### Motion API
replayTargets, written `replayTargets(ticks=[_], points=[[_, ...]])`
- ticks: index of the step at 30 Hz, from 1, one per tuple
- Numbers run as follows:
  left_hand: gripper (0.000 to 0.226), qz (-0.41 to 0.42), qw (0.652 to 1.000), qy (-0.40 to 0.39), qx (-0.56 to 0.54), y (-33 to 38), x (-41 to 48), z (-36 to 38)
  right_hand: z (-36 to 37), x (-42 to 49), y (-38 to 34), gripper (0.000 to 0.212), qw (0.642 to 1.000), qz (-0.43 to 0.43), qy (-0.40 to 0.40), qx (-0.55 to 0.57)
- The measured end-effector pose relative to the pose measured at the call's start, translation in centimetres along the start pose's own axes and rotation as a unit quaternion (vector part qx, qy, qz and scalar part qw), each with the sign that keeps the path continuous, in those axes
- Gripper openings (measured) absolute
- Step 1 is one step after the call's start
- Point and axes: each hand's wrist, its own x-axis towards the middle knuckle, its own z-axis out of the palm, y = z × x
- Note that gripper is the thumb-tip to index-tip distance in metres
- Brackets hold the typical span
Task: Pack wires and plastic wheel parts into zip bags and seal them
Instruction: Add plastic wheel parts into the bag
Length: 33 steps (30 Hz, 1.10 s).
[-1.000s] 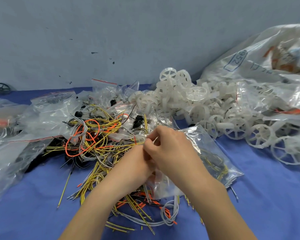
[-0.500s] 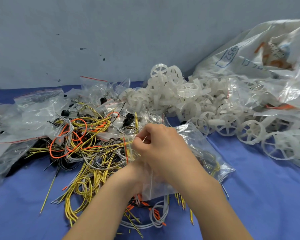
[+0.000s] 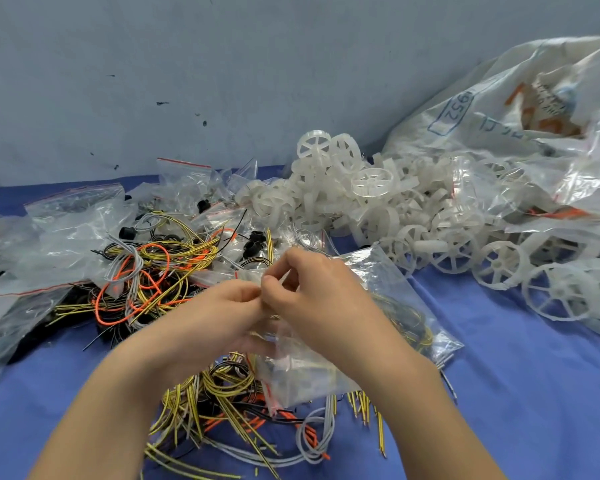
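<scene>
Two hands meeting over the middle of the blue surface (image 3: 520,393), both pinching the top edge of a clear zip bag (image 3: 388,306). Left hand (image 3: 219,317) curled, fingertips closed on the bag's mouth; right hand (image 3: 312,292) curled too, thumb and forefinger nipping the same edge just beside the left fingertips. Inside the bag, yellow and black wires, lying toward its right end; bag itself slanting from the hands down toward the near right, resting on more wire.

Spread across the left and near middle of the surface, a loose tangle of wires (image 3: 160,271): yellow-and-black pairs, orange loops, grey strands, a few black connectors among them. More of the same heap (image 3: 229,410) showing below the hands, close to the near edge.

Toward the far middle and right of the surface, a pile of white plastic wheel parts (image 3: 371,206), spoked, stacked against each other and trailing right toward a larger wheel (image 3: 558,292) near the right edge. Behind and over them, at the far right corner, a big crumpled plastic sack (image 3: 499,109) with blue print on it.

Along the left edge and far left, several other zip bags (image 3: 73,230) with red seal strips, crumpled, some overlapping the wire tangle.
</scene>
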Motion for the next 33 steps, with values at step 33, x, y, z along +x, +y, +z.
replayTargets(ticks=[33], points=[[0.035,0.16,0.892,0.146,0.397,3.6,16.4,9.2,-7.7,1.1,9.4,0.023,0.968,0.227,0.106,-0.022]])
